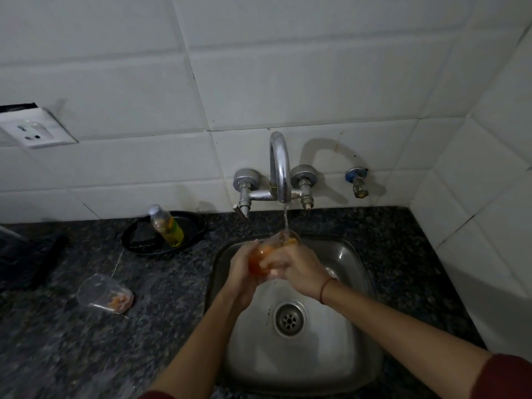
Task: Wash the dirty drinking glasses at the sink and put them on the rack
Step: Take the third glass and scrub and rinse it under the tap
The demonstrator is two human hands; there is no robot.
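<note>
A clear drinking glass (pixel 285 240) with orange residue is tilted under the running tap (pixel 280 168), over the steel sink (pixel 357 312). My left hand (pixel 241 269) wraps round its base from the left. My right hand (pixel 296 266) grips its side from the right. Water streams into the glass mouth. A second dirty glass (pixel 103 293) lies on its side on the dark counter, left of the sink, with orange bits inside.
A soap bottle (pixel 167 226) with yellow liquid stands on a black plate (pixel 190 226) behind the sink's left corner. Dark objects (pixel 28 254) sit at the far left. A wall socket (pixel 34 131) is upper left. A small valve (pixel 358 182) sticks out right of the tap.
</note>
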